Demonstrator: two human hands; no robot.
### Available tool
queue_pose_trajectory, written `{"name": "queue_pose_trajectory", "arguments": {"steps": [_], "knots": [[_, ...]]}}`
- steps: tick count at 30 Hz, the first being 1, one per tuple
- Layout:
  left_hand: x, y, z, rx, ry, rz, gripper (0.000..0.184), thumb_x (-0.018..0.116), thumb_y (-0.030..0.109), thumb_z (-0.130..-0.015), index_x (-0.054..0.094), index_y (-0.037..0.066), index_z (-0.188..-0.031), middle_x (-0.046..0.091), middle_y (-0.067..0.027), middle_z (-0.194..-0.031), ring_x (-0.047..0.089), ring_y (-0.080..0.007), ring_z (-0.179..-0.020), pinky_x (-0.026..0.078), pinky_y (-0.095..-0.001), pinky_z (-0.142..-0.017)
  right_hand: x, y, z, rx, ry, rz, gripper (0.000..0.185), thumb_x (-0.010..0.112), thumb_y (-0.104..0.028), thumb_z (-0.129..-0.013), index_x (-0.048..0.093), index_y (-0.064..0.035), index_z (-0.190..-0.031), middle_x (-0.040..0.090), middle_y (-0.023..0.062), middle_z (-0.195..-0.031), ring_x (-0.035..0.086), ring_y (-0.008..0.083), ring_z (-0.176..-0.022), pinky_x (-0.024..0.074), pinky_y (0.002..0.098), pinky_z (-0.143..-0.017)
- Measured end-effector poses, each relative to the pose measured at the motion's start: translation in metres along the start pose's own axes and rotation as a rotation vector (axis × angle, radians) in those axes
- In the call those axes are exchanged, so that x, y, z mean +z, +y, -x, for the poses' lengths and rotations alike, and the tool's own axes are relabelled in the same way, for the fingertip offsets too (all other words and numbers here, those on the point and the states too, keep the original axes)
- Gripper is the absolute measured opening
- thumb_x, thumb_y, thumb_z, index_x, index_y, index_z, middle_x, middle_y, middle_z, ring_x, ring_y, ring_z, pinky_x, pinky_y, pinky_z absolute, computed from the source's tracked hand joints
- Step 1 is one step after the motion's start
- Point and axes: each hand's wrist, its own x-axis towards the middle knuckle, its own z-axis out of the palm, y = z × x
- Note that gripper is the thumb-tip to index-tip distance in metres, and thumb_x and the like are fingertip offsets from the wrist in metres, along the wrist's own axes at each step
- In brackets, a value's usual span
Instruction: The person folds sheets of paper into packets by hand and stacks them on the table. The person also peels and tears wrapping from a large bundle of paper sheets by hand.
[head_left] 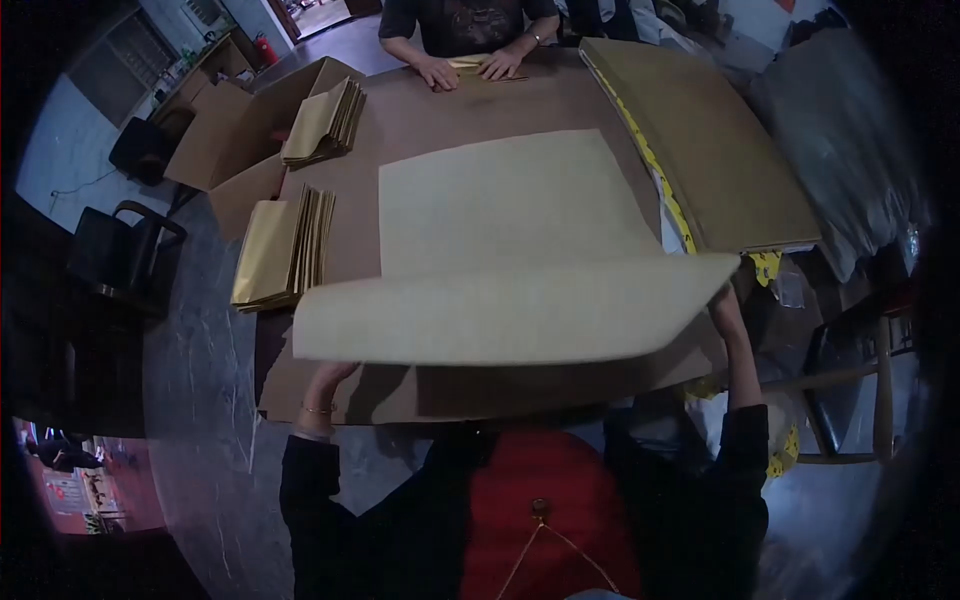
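Observation:
A large cream sheet of paper (500,205) lies over the brown tabletop, its near part raised and curled over toward me. My left hand (333,371) is under the raised edge near its left corner, mostly covered by the paper. At the right corner, my right hand (722,298) grips the sheet from behind, with its fingertips out of sight. Both hands hold the near edge up off the table.
Folded gold-brown paper stacks (265,252) (322,122) stand at left beside an open cardboard box (240,130). A large flat carton (700,140) with yellow tape lies at right. Across the table (470,115), another person's hands (437,73) rest on a small folded piece.

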Motion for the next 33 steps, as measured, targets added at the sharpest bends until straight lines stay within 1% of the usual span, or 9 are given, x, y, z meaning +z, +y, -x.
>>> {"name": "queue_pose_trajectory", "arguments": {"steps": [1, 4, 6, 10, 12, 16, 22, 29, 33], "knots": [[-0.008, 0.018, 0.0, -0.241, -0.017, 0.086, 0.032, 0.057, 0.028, -0.092, 0.062, 0.001, -0.108, 0.063, -0.0025, -0.087, 0.055, -0.0108, -0.08, 0.045, -0.0254, -0.076, 0.008, -0.014, -0.001, 0.054, -0.017, 0.019, 0.034, 0.049, -0.029, -0.094, 0.057, 0.003, -0.105, 0.063, 0.0127, -0.103, 0.061, 0.0188, -0.089, 0.0487, 0.0297, -0.078], [0.031, 0.023, 0.002, -0.201, 0.21, 0.173, 0.028, 0.057, 0.031, -0.092, 0.063, 0.003, -0.09, 0.057, 0.0019, -0.072, 0.048, -0.0052, -0.065, 0.04, -0.0223, -0.058, 0.017, 0.01, -0.017, 0.409, -0.265, 0.279, 0.045, 0.059, -0.039, -0.089, 0.058, 0.0001, -0.111, 0.064, 0.0081, -0.093, 0.061, 0.0157, -0.082, 0.048, 0.0283, -0.07], [0.034, 0.022, 0.008, -0.499, 0.188, 0.202, 0.032, 0.056, 0.03, -0.092, 0.059, 0.001, -0.078, 0.052, 0.0024, -0.066, 0.045, -0.0033, -0.063, 0.039, -0.022, -0.056, 0.022, 0.029, -0.022, 0.198, -0.273, 0.279, 0.044, 0.062, -0.04, -0.087, 0.062, -0.0006, -0.105, 0.064, 0.0073, -0.086, 0.06, 0.0146, -0.077, 0.0461, 0.0277, -0.066], [0.051, -0.014, 0.014, -0.29, 0.397, 0.161, 0.033, 0.053, 0.032, -0.094, 0.054, 0.007, -0.071, 0.044, 0.0065, -0.061, 0.038, -0.0029, -0.054, 0.031, -0.0216, -0.047, 0.062, -0.044, -0.003, 0.239, -0.099, 0.417, 0.041, 0.063, -0.039, -0.086, 0.065, 0.0012, -0.094, 0.065, 0.0085, -0.078, 0.06, 0.0143, -0.071, 0.0459, 0.03, -0.065], [0.051, -0.093, 0.008, -0.311, 0.386, 0.253, 0.034, 0.051, 0.034, -0.094, 0.055, 0.007, -0.074, 0.046, 0.0056, -0.064, 0.039, -0.003, -0.058, 0.033, -0.0218, -0.051, 0.065, -0.042, -0.005, 0.223, -0.078, 0.49, 0.04, 0.063, -0.037, -0.085, 0.065, 0.0019, -0.093, 0.065, 0.0097, -0.076, 0.06, 0.0148, -0.071, 0.0464, 0.0309, -0.065], [0.052, 0.026, 0.03, -0.361, 0.426, 0.467, 0.037, 0.047, 0.04, -0.096, 0.06, 0.006, -0.087, 0.054, 0.0028, -0.077, 0.047, -0.0035, -0.071, 0.04, -0.0204, -0.063, 0.068, -0.038, -0.01, 0.141, -0.06, 0.755, 0.039, 0.061, -0.032, -0.085, 0.063, 0.0045, -0.097, 0.065, 0.0202, -0.081, 0.064, 0.0265, -0.074, 0.0477, 0.0352, -0.064], [0.062, 0.014, 0.045, -0.189, 0.331, 0.283, 0.032, 0.058, 0.024, -0.091, 0.053, -0.001, -0.109, 0.061, -0.002, -0.089, 0.054, -0.0093, -0.08, 0.045, -0.0254, -0.069, 0.065, -0.002, 0.008, 0.138, 0.029, 0.869, 0.043, 0.055, -0.039, -0.088, 0.061, 0.0034, -0.096, 0.063, 0.0241, -0.082, 0.062, 0.0379, -0.08, 0.0472, 0.0427, -0.069], [0.065, 0.007, 0.023, -0.223, 0.407, -0.035, 0.027, 0.061, 0.025, -0.089, 0.058, -0.001, -0.1, 0.06, -0.0079, -0.073, 0.055, -0.0117, -0.068, 0.046, -0.0278, -0.064, 0.066, 0.001, 0.025, 0.197, 0.183, 0.904, 0.043, 0.053, -0.041, -0.088, 0.063, 0.0007, -0.094, 0.063, 0.0215, -0.08, 0.062, 0.0378, -0.077, 0.0477, 0.045, -0.067], [0.073, 0.028, 0.024, -0.172, 0.506, -0.246, 0.03, 0.062, 0.028, -0.087, 0.061, -0.002, -0.082, 0.063, -0.0158, -0.07, 0.061, -0.0217, -0.063, 0.046, -0.0349, -0.058, 0.062, 0.04, 0.023, 0.14, 0.278, 0.974, 0.043, 0.052, -0.045, -0.088, 0.064, -0.0037, -0.092, 0.065, 0.0181, -0.081, 0.063, 0.0362, -0.077, 0.049, 0.0454, -0.065]]}}
